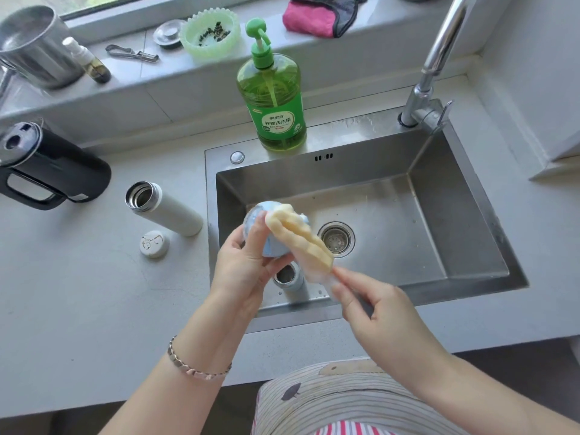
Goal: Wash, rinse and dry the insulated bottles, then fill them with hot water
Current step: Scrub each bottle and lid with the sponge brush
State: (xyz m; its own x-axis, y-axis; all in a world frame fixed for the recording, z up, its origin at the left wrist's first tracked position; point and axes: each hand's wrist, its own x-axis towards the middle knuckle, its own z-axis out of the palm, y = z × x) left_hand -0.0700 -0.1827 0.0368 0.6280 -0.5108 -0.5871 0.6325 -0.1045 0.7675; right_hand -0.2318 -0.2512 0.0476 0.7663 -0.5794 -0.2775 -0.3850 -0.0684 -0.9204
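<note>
Sill, far left: steel pot; small spray bottle just beside it; peeler; metal sink plug; green frilled bowl with dark bits inside.

Counter, left: black jug, handled, upright. White insulated bottle, upright, mouth open, near the sink's left rim. White cap lying just beside the bottle's base.

Back rim of sink: green dish soap bottle with pump, upright.

Left hand: over the front left part of the sink, fingers and thumb curled round a pale blue lid.

Yellow sponge brush: head pressed against the held lid, clear handle slanting down to the right.

Blue insulated bottle: upright inside the sink, against the front wall, mouth open, just below the held lid.

Drain: middle of the sink floor.

Pink cloth: on the sill.

Right hand: over the sink's front rim, thumb and fingertips pinched together on the brush handle.

Faucet: back right corner.
</note>
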